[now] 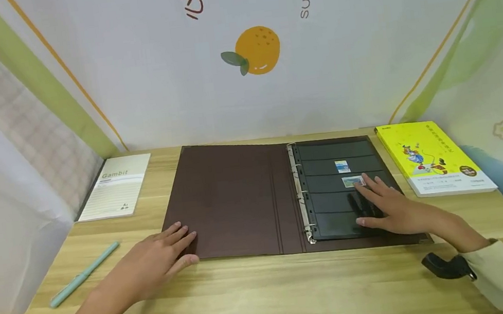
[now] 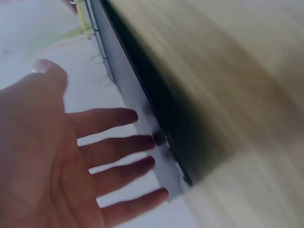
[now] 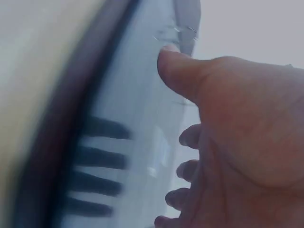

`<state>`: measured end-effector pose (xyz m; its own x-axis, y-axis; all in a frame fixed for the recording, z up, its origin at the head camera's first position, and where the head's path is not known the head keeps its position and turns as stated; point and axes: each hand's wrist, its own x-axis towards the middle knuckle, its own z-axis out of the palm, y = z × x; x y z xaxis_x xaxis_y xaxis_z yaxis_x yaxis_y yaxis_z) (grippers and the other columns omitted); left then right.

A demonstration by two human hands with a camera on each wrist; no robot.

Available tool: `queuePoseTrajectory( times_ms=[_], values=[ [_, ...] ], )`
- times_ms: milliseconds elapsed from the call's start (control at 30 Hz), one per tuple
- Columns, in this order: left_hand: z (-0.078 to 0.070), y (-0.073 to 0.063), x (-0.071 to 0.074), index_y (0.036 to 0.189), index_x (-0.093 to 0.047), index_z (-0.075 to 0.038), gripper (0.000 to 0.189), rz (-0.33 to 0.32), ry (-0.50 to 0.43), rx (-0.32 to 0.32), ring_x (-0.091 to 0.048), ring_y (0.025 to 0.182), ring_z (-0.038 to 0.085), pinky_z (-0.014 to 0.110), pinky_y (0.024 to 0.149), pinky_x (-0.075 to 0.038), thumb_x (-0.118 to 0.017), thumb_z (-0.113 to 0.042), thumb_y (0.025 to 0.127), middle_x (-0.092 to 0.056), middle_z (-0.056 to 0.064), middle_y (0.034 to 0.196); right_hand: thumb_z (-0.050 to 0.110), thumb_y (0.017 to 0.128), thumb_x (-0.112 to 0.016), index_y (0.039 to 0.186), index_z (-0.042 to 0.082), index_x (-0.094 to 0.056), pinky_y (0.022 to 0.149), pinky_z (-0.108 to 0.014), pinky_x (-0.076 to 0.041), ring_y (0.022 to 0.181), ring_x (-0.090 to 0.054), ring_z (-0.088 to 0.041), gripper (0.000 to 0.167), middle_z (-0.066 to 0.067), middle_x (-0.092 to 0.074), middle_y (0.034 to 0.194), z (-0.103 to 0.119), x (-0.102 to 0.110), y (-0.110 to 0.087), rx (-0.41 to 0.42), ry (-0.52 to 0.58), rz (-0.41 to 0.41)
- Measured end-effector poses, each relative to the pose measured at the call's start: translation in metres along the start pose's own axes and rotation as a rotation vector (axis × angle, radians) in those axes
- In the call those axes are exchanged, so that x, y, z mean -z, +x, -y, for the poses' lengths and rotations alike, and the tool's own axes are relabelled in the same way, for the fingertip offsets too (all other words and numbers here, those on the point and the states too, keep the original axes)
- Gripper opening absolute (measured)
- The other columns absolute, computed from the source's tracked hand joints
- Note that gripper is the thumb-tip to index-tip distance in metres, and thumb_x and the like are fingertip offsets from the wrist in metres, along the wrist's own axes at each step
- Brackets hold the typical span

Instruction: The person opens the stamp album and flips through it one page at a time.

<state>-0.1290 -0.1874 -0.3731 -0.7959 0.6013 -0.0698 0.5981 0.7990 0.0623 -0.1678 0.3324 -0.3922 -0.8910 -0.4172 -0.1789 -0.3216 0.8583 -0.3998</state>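
A dark brown ring binder (image 1: 233,200) lies spread flat on the table, its metal rings (image 1: 301,193) along the spine. On its right side is a black stamp page (image 1: 331,205) with strip pockets. Two small stamps show there: a blue and white stamp (image 1: 342,167) and, below it, a green stamp (image 1: 352,182). My left hand (image 1: 160,253) is at the cover's lower left corner, fingers extended at the edge. Over the page's right half my right hand (image 1: 392,208) has its fingers spread, fingertips beside the green stamp. Its dark reflection shows on the page.
At the far left lies a white notebook (image 1: 115,188) marked Gambit. A pale green pen (image 1: 85,274) lies left of my left forearm. To the binder's right is a yellow book (image 1: 433,157). A white curtain (image 1: 170,94) with fruit prints stands behind the wooden table (image 1: 267,295).
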Motion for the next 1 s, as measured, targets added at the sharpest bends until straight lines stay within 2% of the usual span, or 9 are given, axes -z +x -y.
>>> queuePoseTrajectory(
  times_ms=[100, 233, 400, 500, 600, 700, 833, 1000],
  values=[
    [-0.011, 0.003, 0.004, 0.146, -0.057, -0.014, 0.06, -0.016, 0.039, -0.015, -0.046, 0.143, 0.041, 0.057, 0.105, -0.048, -0.039, -0.055, 0.106, -0.047, 0.015, 0.156, 0.045, 0.093, -0.07, 0.162, 0.001, -0.014, 0.108, -0.079, -0.022, 0.149, -0.002, -0.061, 0.099, -0.034, 0.0, 0.165, -0.002, 0.017, 0.012, -0.023, 0.054, 0.014],
    [-0.027, 0.016, 0.0, 0.152, -0.049, -0.024, 0.057, 0.032, 0.019, -0.063, -0.035, 0.15, 0.04, 0.063, 0.109, -0.042, -0.035, -0.055, 0.106, -0.036, 0.011, 0.164, 0.042, 0.095, -0.069, 0.161, -0.004, -0.003, 0.11, -0.079, -0.018, 0.149, 0.003, -0.06, 0.104, -0.037, 0.007, 0.163, -0.012, 0.03, 0.035, -0.056, 0.105, 0.008],
    [-0.044, 0.048, -0.002, 0.157, -0.038, -0.031, 0.06, 0.119, -0.022, -0.119, -0.023, 0.155, 0.037, 0.068, 0.114, -0.032, -0.032, -0.06, 0.105, -0.024, 0.006, 0.169, 0.037, 0.097, -0.067, 0.156, -0.014, -0.003, 0.114, -0.075, -0.017, 0.148, -0.004, -0.062, 0.102, -0.044, -0.001, 0.159, -0.027, 0.045, 0.071, -0.106, 0.06, -0.024],
    [-0.049, 0.07, 0.001, 0.159, -0.034, -0.034, 0.062, 0.166, -0.04, -0.111, -0.016, 0.157, 0.038, 0.071, 0.116, -0.025, -0.034, -0.062, 0.103, -0.018, 0.004, 0.171, 0.033, 0.098, -0.066, 0.153, -0.02, -0.003, 0.114, -0.074, -0.019, 0.145, -0.009, -0.063, 0.099, -0.047, -0.006, 0.157, -0.035, 0.053, 0.088, -0.117, 0.038, -0.044],
    [-0.053, 0.087, 0.003, 0.159, -0.031, -0.037, 0.066, 0.205, -0.03, -0.085, -0.013, 0.157, 0.04, 0.073, 0.117, -0.021, -0.041, -0.064, 0.1, -0.015, 0.002, 0.171, 0.031, 0.097, -0.068, 0.151, -0.024, -0.003, 0.115, -0.072, -0.021, 0.144, -0.013, -0.065, 0.1, -0.049, -0.009, 0.155, -0.041, 0.059, 0.095, -0.131, 0.012, -0.05],
    [-0.056, 0.095, 0.004, 0.159, -0.03, -0.039, 0.071, 0.239, -0.021, -0.062, -0.012, 0.157, 0.042, 0.074, 0.116, -0.02, -0.049, -0.065, 0.096, -0.015, 0.0, 0.171, 0.034, 0.092, -0.074, 0.15, -0.024, -0.003, 0.117, -0.071, -0.017, 0.144, -0.01, -0.064, 0.108, -0.048, -0.007, 0.155, -0.046, 0.063, 0.097, -0.177, -0.005, -0.022],
    [-0.059, 0.101, 0.001, 0.159, -0.031, -0.039, 0.073, 0.267, -0.009, -0.056, -0.015, 0.157, 0.041, 0.075, 0.114, -0.023, -0.054, -0.062, 0.094, -0.016, 0.0, 0.171, 0.035, 0.085, -0.082, 0.151, -0.023, -0.002, 0.117, -0.071, -0.015, 0.145, -0.007, -0.064, 0.118, -0.049, -0.006, 0.155, -0.051, 0.062, 0.095, -0.227, -0.001, 0.013],
    [-0.061, 0.103, -0.002, 0.158, -0.031, -0.041, 0.074, 0.278, -0.002, -0.04, -0.017, 0.157, 0.037, 0.074, 0.113, -0.027, -0.057, -0.06, 0.092, -0.017, -0.002, 0.171, 0.032, 0.083, -0.084, 0.152, -0.021, 0.0, 0.117, -0.07, -0.018, 0.146, -0.01, -0.062, 0.121, -0.047, -0.006, 0.156, -0.054, 0.061, 0.095, -0.22, 0.04, 0.027]
  ],
)
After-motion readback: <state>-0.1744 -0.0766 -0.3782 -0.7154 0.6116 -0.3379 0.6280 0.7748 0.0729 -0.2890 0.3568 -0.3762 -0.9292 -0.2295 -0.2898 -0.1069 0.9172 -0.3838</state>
